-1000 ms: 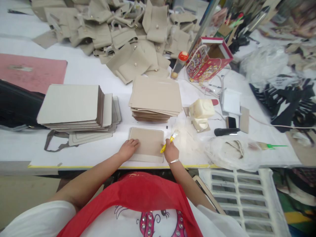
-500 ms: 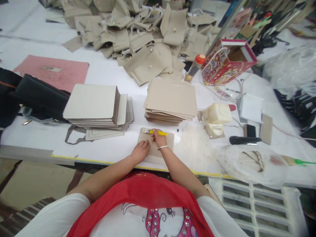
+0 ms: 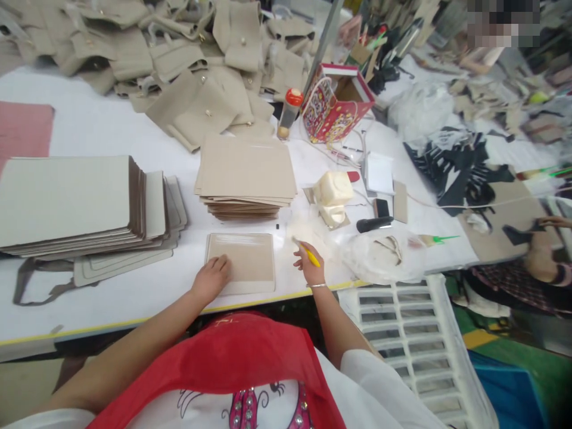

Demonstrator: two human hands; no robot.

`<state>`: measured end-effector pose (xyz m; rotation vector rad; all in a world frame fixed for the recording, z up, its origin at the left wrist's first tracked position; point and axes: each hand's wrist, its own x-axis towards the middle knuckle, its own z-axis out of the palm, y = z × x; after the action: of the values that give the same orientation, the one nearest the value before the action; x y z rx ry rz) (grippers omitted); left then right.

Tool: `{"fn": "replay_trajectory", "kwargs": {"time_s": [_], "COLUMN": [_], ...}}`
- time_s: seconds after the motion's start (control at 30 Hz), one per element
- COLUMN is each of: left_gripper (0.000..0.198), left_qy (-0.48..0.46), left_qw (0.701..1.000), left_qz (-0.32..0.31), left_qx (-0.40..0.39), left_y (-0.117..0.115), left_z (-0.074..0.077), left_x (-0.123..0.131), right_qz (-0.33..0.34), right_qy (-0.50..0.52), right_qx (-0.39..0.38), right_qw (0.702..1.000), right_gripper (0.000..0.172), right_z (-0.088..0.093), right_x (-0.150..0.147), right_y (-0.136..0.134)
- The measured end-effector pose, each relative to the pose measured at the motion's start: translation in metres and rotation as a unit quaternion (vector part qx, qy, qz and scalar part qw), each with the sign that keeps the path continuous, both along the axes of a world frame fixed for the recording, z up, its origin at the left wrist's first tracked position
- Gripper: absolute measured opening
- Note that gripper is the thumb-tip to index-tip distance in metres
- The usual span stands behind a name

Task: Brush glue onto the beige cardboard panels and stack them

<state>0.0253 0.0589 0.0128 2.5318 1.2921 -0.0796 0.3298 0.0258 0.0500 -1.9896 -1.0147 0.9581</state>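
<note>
A beige rectangular panel (image 3: 243,262) lies flat near the table's front edge, with a wet shine along its far side. My left hand (image 3: 213,275) rests on its left edge, fingers stretched over the surface. Just right of the panel, my right hand (image 3: 310,268) grips a small brush (image 3: 310,254) by its yellow handle, bristles pointing away and to the left. Behind the panel stands a stack of beige sheets (image 3: 245,170). A cream block-shaped container (image 3: 333,189), crusted and opaque, is beyond the right hand; its contents cannot be seen.
On the left is a tall stack of pale boards (image 3: 67,196). Beige flap pieces (image 3: 201,113) are heaped at the back, near a red-capped jar (image 3: 290,110) and a red paper bag (image 3: 339,107). A plastic bag (image 3: 379,256) lies right. Another person's arm (image 3: 543,253) shows far right.
My right hand has carried the brush off the panel's far left corner to the right side. My left hand stays on the panel's left part. The view has turned right.
</note>
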Motion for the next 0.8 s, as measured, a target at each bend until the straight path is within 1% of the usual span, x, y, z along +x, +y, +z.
{"fn": "replay_trajectory", "kwargs": {"time_s": [0.07,0.1,0.13,0.2,0.27,0.3,0.37,0.47,0.63,0.7,0.8], "left_gripper": [0.035,0.035,0.034,0.034,0.034,0.033,0.033,0.033,0.029,0.029,0.037], "left_qy": [0.011,0.018,0.026,0.044,0.059,0.065,0.068,0.069,0.089,0.089,0.070], "left_qw": [1.000,1.000,1.000,0.999,0.998,0.998,0.998,0.997,0.995,0.995,0.997], "left_qz": [0.001,0.001,0.002,0.003,0.005,0.006,0.009,0.017,0.034,0.040,0.022], "left_qx": [-0.003,-0.003,-0.003,0.000,0.005,0.007,0.010,0.007,-0.020,-0.024,-0.008], "left_y": [0.001,0.001,0.002,0.002,0.002,0.001,0.000,-0.001,-0.001,-0.001,-0.002], "left_z": [0.002,0.003,0.004,0.006,0.007,0.008,0.010,0.013,0.020,0.024,0.027], "left_x": [0.003,0.004,0.006,0.009,0.013,0.014,0.017,0.020,0.027,0.034,0.050], "right_qz": [0.077,0.121,0.167,0.256,0.319,0.334,0.336,0.324,0.264,0.275,0.333], "right_qy": [-0.089,-0.146,-0.204,-0.299,-0.352,-0.369,-0.389,-0.383,-0.354,-0.358,-0.383], "right_qx": [0.017,0.022,0.029,0.053,0.079,0.085,0.079,0.060,0.089,0.105,0.112], "right_qw": [0.993,0.982,0.964,0.918,0.876,0.863,0.854,0.863,0.893,0.886,0.854], "right_gripper": [0.042,0.039,0.035,0.029,0.026,0.025,0.024,0.028,0.027,0.027,0.025], "right_z": [-0.007,-0.013,-0.020,-0.036,-0.050,-0.056,-0.065,-0.071,-0.063,-0.060,-0.060], "right_x": [0.008,0.010,0.010,0.008,0.006,0.006,0.007,0.015,0.023,0.022,0.019], "right_y": [-0.011,-0.014,-0.016,-0.016,-0.015,-0.014,-0.013,-0.010,-0.006,-0.007,-0.012]}}
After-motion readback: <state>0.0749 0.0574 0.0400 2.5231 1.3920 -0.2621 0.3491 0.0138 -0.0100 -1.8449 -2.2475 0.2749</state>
